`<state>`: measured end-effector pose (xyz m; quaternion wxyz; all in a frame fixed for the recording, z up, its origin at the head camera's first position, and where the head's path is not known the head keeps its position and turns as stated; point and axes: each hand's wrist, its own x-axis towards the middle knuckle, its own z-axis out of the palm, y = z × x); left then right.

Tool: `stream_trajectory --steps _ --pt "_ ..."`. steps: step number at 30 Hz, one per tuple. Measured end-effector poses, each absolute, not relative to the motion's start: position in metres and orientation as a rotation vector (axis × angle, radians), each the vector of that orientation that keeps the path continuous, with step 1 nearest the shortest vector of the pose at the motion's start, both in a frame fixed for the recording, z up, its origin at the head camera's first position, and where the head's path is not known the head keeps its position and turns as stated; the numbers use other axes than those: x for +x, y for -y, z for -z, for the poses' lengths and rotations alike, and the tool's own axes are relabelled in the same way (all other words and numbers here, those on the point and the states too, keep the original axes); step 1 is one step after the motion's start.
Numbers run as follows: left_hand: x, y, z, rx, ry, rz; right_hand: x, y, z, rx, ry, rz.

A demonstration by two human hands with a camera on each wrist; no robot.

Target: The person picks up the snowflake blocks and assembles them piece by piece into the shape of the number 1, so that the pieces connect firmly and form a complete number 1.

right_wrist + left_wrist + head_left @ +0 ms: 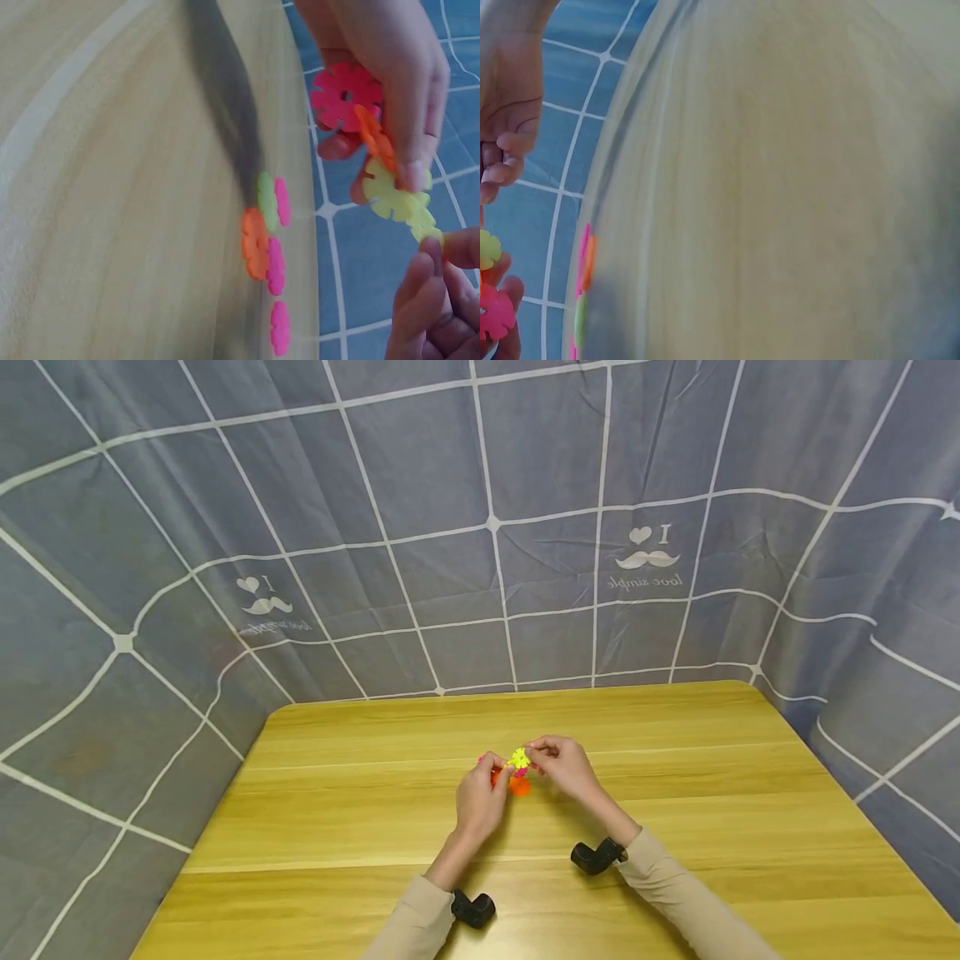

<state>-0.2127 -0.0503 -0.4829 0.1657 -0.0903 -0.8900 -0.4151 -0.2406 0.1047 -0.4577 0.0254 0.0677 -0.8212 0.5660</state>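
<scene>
Two firm grips above table (337,827): left hand (478,800) holds pink-orange-yellow flower chain (377,142), right hand (564,767) pinches yellow end piece (421,222). Step looks like joining; next move probably calls for aligning, then pushing.

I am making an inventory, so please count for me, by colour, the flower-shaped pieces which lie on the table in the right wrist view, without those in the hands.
Pink pieces: 3
Orange piece: 1
Green piece: 1
Total: 5
</scene>
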Motion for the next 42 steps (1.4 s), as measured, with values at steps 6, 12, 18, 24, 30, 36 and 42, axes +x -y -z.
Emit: stream_trajectory --steps 6,12,18,24,30,36,42 --pt "-0.214 0.053 0.481 -0.330 2.522 1.241 -0.242 -0.109 0.450 0.239 2.586 -1.742" --pt "-0.216 0.052 0.477 -0.332 2.540 1.290 -0.245 -0.110 0.444 0.223 2.577 -1.742" --pt "-0.216 0.051 0.478 -0.275 2.542 1.246 -0.244 -0.109 0.445 0.260 2.579 -1.759" --pt "-0.212 0.054 0.480 -0.191 2.505 1.298 -0.243 -0.108 0.446 0.316 2.606 -1.749" --pt "-0.212 0.062 0.483 -0.131 2.511 1.331 -0.245 -0.111 0.450 0.341 2.619 -1.669" --pt "-0.213 0.071 0.485 -0.070 2.484 1.376 -0.247 -0.112 0.456 0.321 2.695 -1.571" --pt "-0.211 0.078 0.488 -0.050 2.450 1.414 -0.245 -0.111 0.467 0.299 2.798 -1.510"
